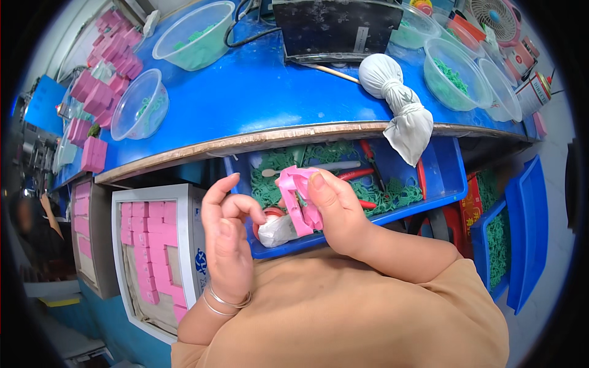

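My right hand (345, 216) grips a pink, rubber-like piece (301, 211) with gaps in it, thumb on top, above a blue tray (451, 175). The piece looks bent or pulled apart. My left hand (228, 251) is raised just left of it, fingers apart and curled, holding nothing that I can see. Below the pink piece, a white cloth bundle (277, 232) lies in the tray beside a round red-rimmed thing, partly hidden. Thin green pieces (396, 197) cover the tray's bottom, among red-handled tools (373, 164) and a pale stick (334, 165).
A blue table (257, 92) stands beyond the tray, with a dark machine (336, 30), a tied white cloth bag (402, 101) hanging over its edge, and clear bowls (454, 80) of green pieces. Pink blocks fill a white box (153, 257) at left. Another blue tray (527, 239) stands at right.
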Demonstrator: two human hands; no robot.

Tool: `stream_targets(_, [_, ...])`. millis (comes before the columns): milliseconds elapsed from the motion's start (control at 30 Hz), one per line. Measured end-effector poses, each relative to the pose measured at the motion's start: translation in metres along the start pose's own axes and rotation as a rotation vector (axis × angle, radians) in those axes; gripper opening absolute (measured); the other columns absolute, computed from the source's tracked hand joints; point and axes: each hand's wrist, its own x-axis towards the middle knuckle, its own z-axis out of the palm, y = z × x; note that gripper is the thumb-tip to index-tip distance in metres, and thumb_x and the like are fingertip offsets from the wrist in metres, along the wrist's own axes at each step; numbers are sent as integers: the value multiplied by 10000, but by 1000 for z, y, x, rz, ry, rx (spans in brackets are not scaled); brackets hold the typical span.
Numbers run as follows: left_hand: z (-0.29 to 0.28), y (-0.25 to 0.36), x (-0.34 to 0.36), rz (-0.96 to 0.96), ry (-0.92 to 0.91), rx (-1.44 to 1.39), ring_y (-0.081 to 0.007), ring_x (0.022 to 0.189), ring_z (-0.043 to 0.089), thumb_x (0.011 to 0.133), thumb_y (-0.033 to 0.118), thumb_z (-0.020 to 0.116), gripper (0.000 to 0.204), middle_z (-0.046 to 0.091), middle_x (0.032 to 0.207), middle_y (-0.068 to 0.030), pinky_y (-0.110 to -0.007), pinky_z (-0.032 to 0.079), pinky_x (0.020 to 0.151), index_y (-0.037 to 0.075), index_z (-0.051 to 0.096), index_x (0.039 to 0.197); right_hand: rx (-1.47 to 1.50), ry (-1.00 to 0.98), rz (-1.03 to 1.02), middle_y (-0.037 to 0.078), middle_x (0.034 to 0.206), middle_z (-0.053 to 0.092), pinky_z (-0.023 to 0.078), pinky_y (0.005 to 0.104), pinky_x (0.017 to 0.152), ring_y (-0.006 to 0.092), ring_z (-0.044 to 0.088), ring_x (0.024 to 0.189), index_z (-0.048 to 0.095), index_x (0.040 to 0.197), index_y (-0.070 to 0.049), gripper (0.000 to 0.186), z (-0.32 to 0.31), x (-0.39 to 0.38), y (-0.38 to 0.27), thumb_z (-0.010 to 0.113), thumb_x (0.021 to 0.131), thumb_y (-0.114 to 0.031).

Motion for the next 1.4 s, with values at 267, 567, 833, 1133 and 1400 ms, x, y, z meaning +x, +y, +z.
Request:
stream_targets(267, [19,3,-2,9,-128,122,-147,881,549,792,2,534,613,529,1070,-150,-256,448,734,-9,222,1320,-266,-17,-308,85,919,493,397,282,730,134,458,840,563,919,-24,301,-1,-1,16,429,953,-290])
stream_targets(567, [15,9,-6,146,-148,338,-133,848,519,837,-21,420,468,436,1109,-132,-256,439,742,-46,246,1270,-231,-100,-231,64,960,520,396,257,727,114,470,845,594,908,-26,306,-5,-6,2,449,945,-293])
stream_targets(833, [-6,-5,-2,0,-96,-11,-105,881,491,871,-13,487,469,505,1029,-105,-238,420,748,49,234,1261,36,11,54,3,712,512,362,227,614,78,433,656,536,715,-51,442,-19,1,-8,382,960,-386])
stream_targets(1133, [-7,-7,1,591,219,1232,-269,736,513,679,-5,678,180,543,775,-95,-364,410,683,22,572,822,-480,-89,-546,184,1022,544,403,343,779,268,512,882,618,822,17,310,1,5,-2,494,915,-251])
stream_targets(1400, [-14,-16,-2,386,222,865,-192,701,565,707,-80,640,152,560,821,-95,-285,468,627,-5,557,810,-617,-180,-615,287,1028,498,413,376,783,341,507,920,570,730,17,313,5,0,-2,549,874,-260])
